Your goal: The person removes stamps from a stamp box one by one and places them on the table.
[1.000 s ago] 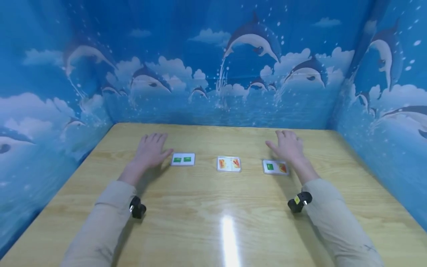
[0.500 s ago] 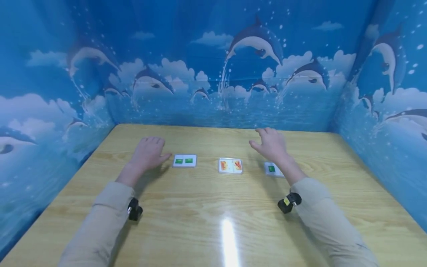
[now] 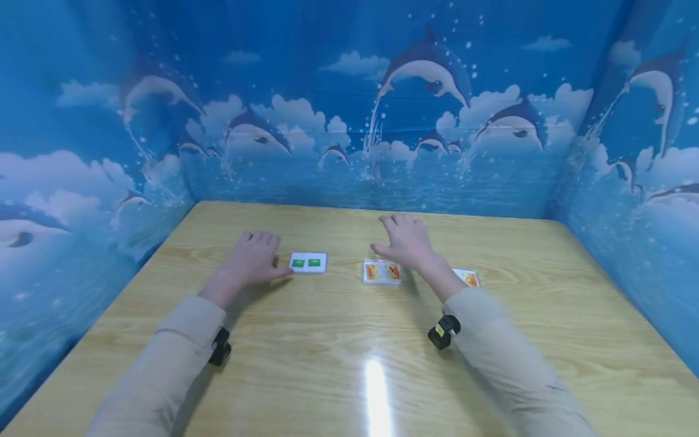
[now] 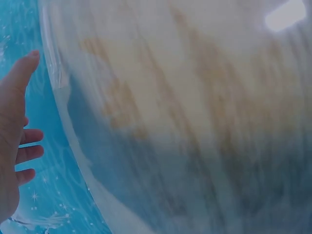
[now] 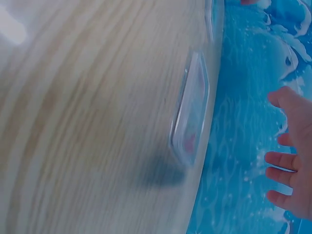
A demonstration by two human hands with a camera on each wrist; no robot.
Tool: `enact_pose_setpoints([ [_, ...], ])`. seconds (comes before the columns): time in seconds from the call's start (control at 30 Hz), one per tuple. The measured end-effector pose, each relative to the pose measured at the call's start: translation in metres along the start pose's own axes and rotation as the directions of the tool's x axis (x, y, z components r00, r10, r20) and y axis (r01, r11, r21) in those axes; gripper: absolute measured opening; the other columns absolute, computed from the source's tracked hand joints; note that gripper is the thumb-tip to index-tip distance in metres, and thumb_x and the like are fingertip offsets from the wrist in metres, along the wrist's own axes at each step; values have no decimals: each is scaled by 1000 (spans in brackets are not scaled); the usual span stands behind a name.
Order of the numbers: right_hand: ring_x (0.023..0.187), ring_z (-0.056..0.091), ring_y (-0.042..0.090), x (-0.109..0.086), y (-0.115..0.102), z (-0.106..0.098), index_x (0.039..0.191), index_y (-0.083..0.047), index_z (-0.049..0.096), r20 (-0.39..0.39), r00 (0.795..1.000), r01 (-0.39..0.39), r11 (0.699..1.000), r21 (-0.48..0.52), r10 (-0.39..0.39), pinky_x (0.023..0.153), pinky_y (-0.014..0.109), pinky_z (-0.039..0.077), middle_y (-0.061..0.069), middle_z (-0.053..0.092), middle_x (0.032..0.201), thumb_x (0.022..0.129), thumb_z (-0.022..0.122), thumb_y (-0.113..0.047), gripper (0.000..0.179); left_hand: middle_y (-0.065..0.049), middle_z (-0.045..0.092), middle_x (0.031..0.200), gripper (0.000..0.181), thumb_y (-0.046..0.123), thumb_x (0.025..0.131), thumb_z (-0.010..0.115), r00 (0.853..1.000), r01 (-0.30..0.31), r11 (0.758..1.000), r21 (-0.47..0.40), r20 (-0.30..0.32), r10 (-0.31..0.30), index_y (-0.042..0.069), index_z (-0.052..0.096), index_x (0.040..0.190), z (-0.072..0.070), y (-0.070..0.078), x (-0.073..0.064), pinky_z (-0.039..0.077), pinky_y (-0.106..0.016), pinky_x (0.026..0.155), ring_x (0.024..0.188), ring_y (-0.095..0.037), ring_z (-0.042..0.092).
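Three flat rectangular cards in transparent cases lie in a row. The left card (image 3: 308, 268) bears two green pictures, and the thumb tip of my left hand (image 3: 252, 260) is right at its near left corner. My right hand (image 3: 408, 243) hovers over the far edge of the middle card (image 3: 381, 273), which has two orange food-like pictures. Its fingers are spread and hold nothing. My right forearm hides part of the right card (image 3: 466, 277), leaving one orange picture showing. In the wrist views, the left hand (image 4: 10, 146) and right hand (image 5: 298, 151) have loose, parted fingers.
The cards lie on a wood-grain table (image 3: 306, 352) with a bright light reflection (image 3: 377, 394) near its front. Blue dolphin-print curtains (image 3: 349, 103) enclose the back and sides. Dark cameras sit at the left wrist (image 3: 221, 347) and right wrist (image 3: 443, 331).
My right hand has moved left from above the right card to the middle card. My left hand has shifted slightly, its thumb now at the left card's corner. The cards lie in the same row.
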State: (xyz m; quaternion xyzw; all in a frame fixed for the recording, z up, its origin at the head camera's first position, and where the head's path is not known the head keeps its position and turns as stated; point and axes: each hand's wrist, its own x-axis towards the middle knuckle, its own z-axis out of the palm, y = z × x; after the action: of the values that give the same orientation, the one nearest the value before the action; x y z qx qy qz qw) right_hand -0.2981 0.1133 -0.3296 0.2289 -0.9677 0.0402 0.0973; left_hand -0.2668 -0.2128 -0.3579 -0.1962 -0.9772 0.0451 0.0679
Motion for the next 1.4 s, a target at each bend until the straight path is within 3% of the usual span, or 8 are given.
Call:
enact_pose_setpoints([
  [0.13, 117, 43, 32, 6, -16, 6, 135, -6, 44, -5, 999, 51, 999, -5, -51, 92, 50, 37, 15, 50, 125, 85, 57, -51, 68, -23, 52, 120, 79, 63, 78, 58, 999, -41, 999, 27, -6, 42, -4, 50, 120, 2, 3, 1, 30, -54, 99, 115, -38, 45],
  [0.37, 116, 44, 30, 20, -40, 13, 135, -7, 44, 7, 996, 84, 996, 8, -84, 93, 47, 36, 12, 49, 126, 83, 60, -51, 70, -21, 56, 113, 79, 67, 78, 54, 990, -131, 985, 110, -35, 135, -3, 53, 115, 6, 5, 7, 33, -53, 97, 108, -36, 50],
  [0.6, 120, 42, 27, 30, -61, 22, 136, -7, 42, 22, 994, 104, 995, -6, -104, 95, 44, 36, 11, 48, 131, 82, 60, -55, 75, -21, 52, 120, 81, 67, 78, 55, 995, -97, 995, 9, 16, 97, -2, 50, 121, 9, 7, 10, 30, -54, 99, 114, -35, 46],
  [0.93, 119, 43, 25, 38, -82, 35, 137, -9, 41, 58, 989, 136, 990, 28, -138, 92, 41, 38, 10, 47, 131, 75, 64, -59, 83, -21, 54, 116, 75, 62, 80, 56, 990, -137, 990, 21, 28, 136, -2, 51, 118, 10, 5, 11, 33, -53, 97, 110, -35, 48],
  [1.4, 117, 41, 25, 46, -95, 52, 138, -8, 40, 150, 974, 164, 984, 64, -172, 94, 41, 35, 11, 45, 131, 74, 69, -51, 82, -19, 54, 119, 73, 61, 83, 53, 986, -122, 992, 14, 115, 120, -1, 50, 123, 7, 6, 15, 31, -51, 99, 113, -33, 48],
])
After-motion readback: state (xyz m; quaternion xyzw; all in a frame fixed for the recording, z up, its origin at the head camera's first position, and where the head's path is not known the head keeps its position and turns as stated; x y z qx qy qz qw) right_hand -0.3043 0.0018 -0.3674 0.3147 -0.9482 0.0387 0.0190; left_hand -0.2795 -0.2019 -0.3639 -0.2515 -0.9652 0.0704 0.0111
